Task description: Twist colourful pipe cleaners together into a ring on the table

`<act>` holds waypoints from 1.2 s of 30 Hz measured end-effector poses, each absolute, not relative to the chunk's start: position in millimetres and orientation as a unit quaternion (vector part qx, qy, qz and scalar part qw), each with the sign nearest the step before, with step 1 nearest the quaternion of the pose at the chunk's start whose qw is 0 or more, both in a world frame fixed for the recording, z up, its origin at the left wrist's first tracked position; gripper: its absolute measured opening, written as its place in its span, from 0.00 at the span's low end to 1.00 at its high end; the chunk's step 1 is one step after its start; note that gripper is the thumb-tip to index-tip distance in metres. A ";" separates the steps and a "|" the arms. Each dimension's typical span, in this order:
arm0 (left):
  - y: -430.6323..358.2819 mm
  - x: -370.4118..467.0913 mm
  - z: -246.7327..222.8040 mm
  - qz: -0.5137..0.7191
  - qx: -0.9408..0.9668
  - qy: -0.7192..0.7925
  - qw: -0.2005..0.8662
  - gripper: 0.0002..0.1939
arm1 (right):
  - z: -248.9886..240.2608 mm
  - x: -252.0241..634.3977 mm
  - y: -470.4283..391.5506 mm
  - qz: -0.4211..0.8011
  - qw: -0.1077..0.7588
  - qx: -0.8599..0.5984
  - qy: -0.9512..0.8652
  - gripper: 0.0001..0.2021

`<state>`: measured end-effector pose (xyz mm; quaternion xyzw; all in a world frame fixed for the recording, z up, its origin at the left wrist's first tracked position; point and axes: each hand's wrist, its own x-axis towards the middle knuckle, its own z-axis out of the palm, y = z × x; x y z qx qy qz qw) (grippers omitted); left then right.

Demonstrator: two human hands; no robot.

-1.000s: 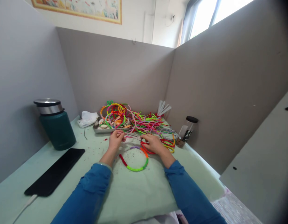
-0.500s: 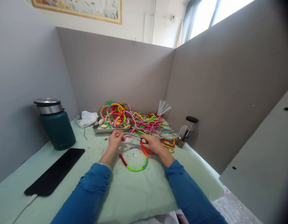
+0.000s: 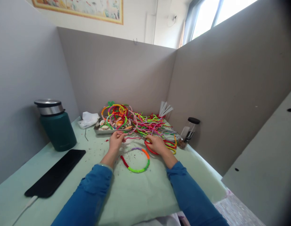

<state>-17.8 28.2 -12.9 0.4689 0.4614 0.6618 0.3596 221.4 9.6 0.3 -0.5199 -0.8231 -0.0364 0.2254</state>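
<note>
In the head view my left hand (image 3: pixel 116 141) is closed, fingertips pinching a thin pink pipe cleaner (image 3: pixel 132 138) that runs to the right. My right hand (image 3: pixel 156 144) is closed round red-handled scissors (image 3: pixel 149 148), whose blades point left and slightly away. The blades are partly hidden against the pile, so I cannot tell whether they touch the pipe cleaner. Between my wrists an unclosed ring (image 3: pixel 139 171) of fuzzy red, green, orange and purple sections lies on the green cloth (image 3: pixel 136 194), a bare wire end at its upper left.
Behind my hands stand a metal tray (image 3: pixel 105 132) of shells and coloured rings, and a heap of pipe cleaners (image 3: pixel 152 124). A black-lidded clear jar (image 3: pixel 190 131) is at right. A green bottle (image 3: pixel 57 128), tissues (image 3: pixel 89 118) and a black phone (image 3: pixel 56 173) are at left.
My right hand and the scissors have drawn a little to the right, and the blades are away from my left fingers. My left hand has barely moved.
</note>
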 end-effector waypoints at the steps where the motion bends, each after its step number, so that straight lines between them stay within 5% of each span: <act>1: 29.0 -18.7 -13.1 0.665 0.465 0.469 0.349 0.19 | -0.3 224.0 10.7 -0.039 0.211 -0.534 -0.818 0.15; 9: 17.8 -13.7 -1.6 0.651 0.461 0.432 0.420 0.21 | -5.2 233.9 17.8 -0.029 0.165 -0.551 -0.817 0.16; 14: 8.3 -7.7 0.9 0.591 0.514 0.393 0.482 0.17 | -2.6 223.4 17.2 -0.003 0.334 -0.510 -0.793 0.13; 22: -4.2 -0.3 4.4 0.424 0.645 0.357 0.526 0.17 | -12.9 183.5 11.7 0.438 0.451 -0.402 -0.666 0.19; 36: 4.7 -2.0 1.4 0.539 0.507 0.357 0.570 0.20 | -12.2 191.4 21.6 0.546 0.648 -0.318 -0.426 0.12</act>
